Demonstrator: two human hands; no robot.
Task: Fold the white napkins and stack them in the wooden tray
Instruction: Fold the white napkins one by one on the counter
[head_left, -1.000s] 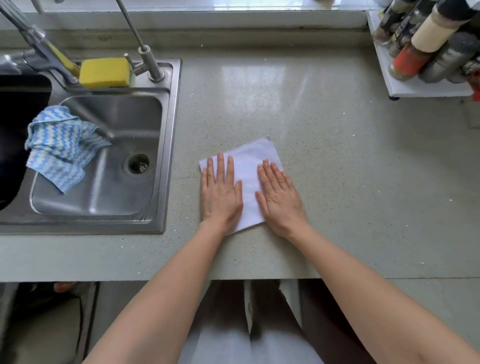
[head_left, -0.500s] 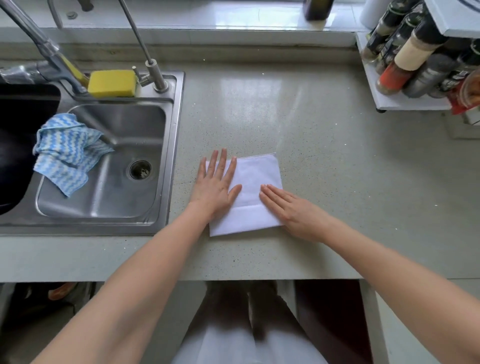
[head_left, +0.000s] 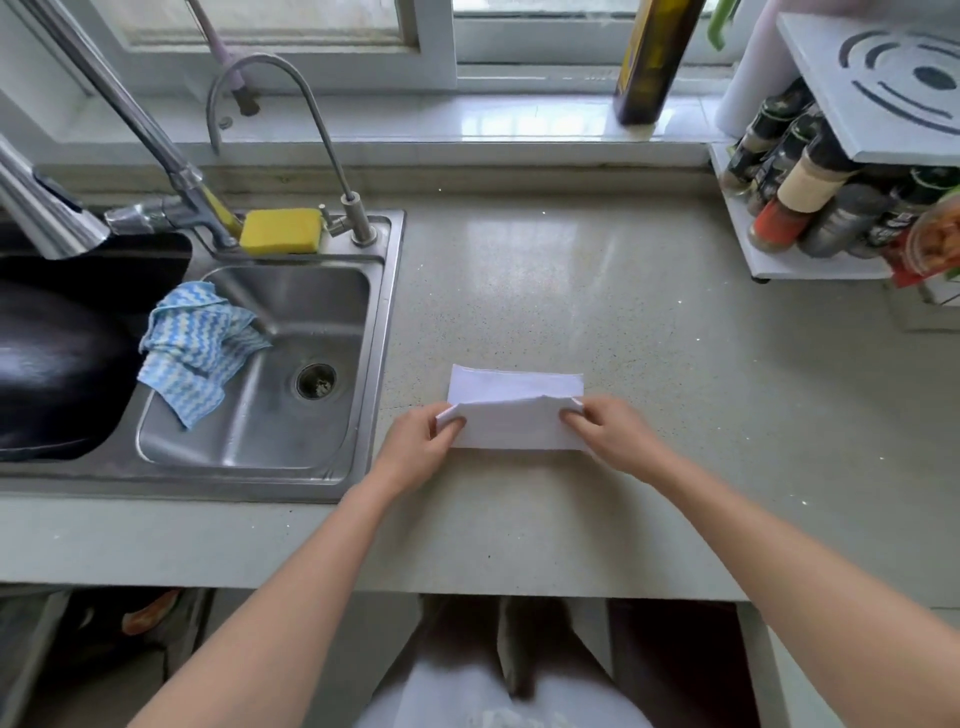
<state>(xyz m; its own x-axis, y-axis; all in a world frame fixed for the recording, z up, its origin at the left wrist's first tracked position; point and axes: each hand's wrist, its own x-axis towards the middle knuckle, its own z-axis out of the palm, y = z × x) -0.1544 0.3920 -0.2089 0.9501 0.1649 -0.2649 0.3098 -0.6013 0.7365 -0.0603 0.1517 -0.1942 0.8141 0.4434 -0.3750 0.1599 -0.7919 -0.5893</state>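
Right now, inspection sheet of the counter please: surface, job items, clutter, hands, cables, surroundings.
Surface: speckled grey countertop, sink set in at left.
Job's things: one white napkin on the counter, near edge lifted mid-fold; wooden tray not in view.
Clutter: yellow sponge behind the basin, blue zigzag cloth on the sink divider, spice rack at far right.
Hands: left hand and right hand each pinch a napkin corner.
Cables: nothing seen.
Surroundings: window sill with dark bottle.
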